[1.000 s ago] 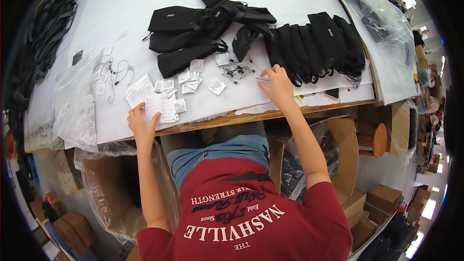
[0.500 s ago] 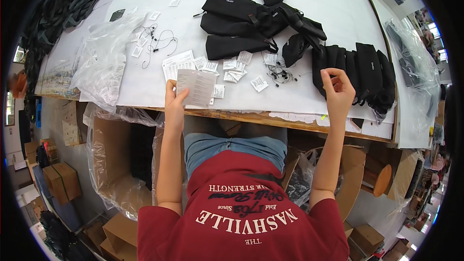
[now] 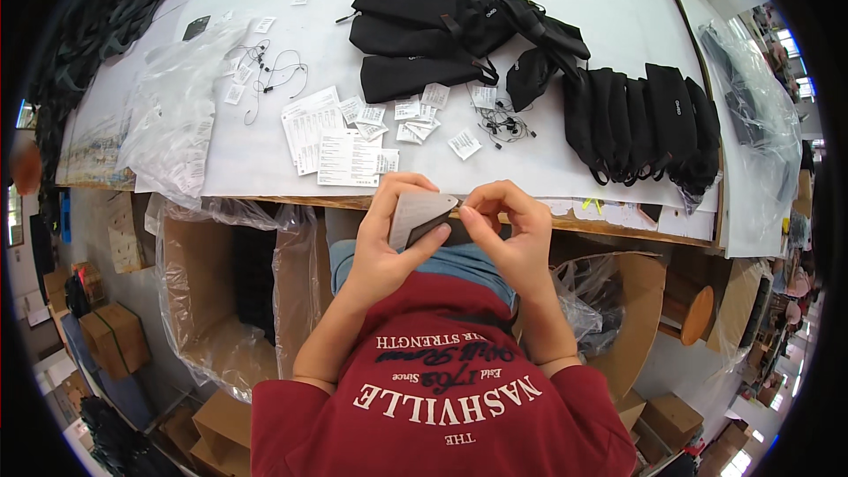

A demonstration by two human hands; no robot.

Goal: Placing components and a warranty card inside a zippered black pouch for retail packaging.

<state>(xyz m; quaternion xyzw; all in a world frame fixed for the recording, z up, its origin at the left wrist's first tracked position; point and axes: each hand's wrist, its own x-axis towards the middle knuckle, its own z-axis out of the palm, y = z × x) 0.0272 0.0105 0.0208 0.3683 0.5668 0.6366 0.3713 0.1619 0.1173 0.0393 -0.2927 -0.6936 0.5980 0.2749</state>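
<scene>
My left hand (image 3: 382,234) grips a folded paper card (image 3: 419,210), pale on one face and dark on another, with a small hole near its corner. My right hand (image 3: 515,231) is closed in a pinch at that corner. What sits between its fingertips is too small to make out. Both hands are close together in front of the table's near edge. Just beyond them lie printed white sheets (image 3: 349,159), small white labels (image 3: 408,109) and a tangle of thin black tag strings (image 3: 507,126).
Black fabric pouches (image 3: 408,28) lie across the far middle of the table (image 3: 265,150), with a row of more (image 3: 624,119) at right. Clear plastic (image 3: 172,124) and another string tangle (image 3: 281,71) are at left. Below the edge stand open cardboard boxes (image 3: 199,287).
Both hands have drawn back toward my body and together. The right hand came down from the right to the card's corner. The card, upright over the table before, is now tilted.
</scene>
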